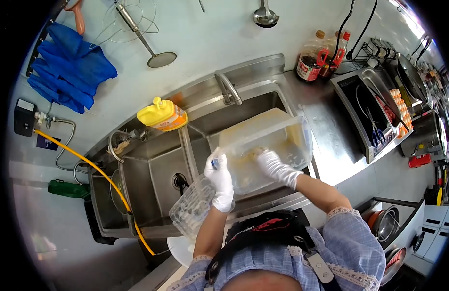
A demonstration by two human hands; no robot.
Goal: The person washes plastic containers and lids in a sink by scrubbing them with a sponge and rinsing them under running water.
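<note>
A large translucent plastic container (294, 138) lies tilted over the right basin of the steel sink, its opening toward me. My left hand (219, 180), in a white glove, is closed round the container's left edge, with a small blue patch showing at the fingers. Inside the container, my gloved right hand (273, 165) has its fingers together on a small yellowish thing, too small to name, against the wall. Below my left hand, a clear ribbed plastic tray (191, 202) rests over the sink's front edge.
A yellow bottle (162, 115) stands behind the sink, left of the faucet (228, 88). Sauce bottles (310, 60) and a black cooktop (362, 114) are on the right. An orange hose (96, 169) crosses the left basin (154, 177). Blue cloths (71, 68) hang on the wall.
</note>
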